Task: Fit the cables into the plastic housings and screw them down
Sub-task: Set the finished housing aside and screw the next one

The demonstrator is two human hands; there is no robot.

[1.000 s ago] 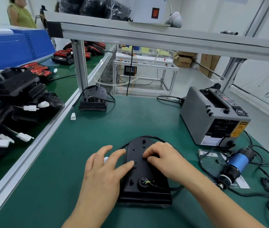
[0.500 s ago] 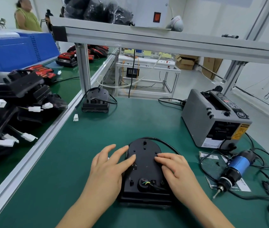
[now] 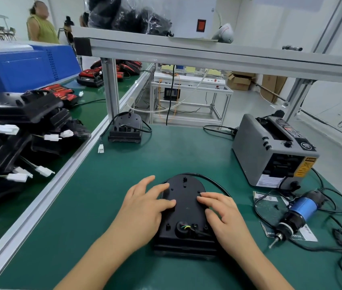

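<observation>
A black plastic housing (image 3: 185,208) lies flat on the green bench in front of me. Its black cable (image 3: 211,181) loops round the far end, and coloured wires (image 3: 183,227) show in a round opening near the front. My left hand (image 3: 145,208) rests on the housing's left side with the fingers spread and straight. My right hand (image 3: 221,214) lies flat on its right side, fingertips on top. A blue electric screwdriver (image 3: 296,215) lies on the mat to the right, apart from both hands.
A grey tape dispenser (image 3: 270,151) stands at the right. Another black housing (image 3: 126,128) with a white connector (image 3: 101,148) sits at the back left. Stacked black housings (image 3: 17,130) fill the neighbouring bench. Loose cords (image 3: 341,237) trail at the right edge. A person (image 3: 40,24) stands far off.
My right hand has uncurled from the housing's top and slid back to lie flat on its right side. The left hand has stayed on the left side. My view has tilted slightly.
</observation>
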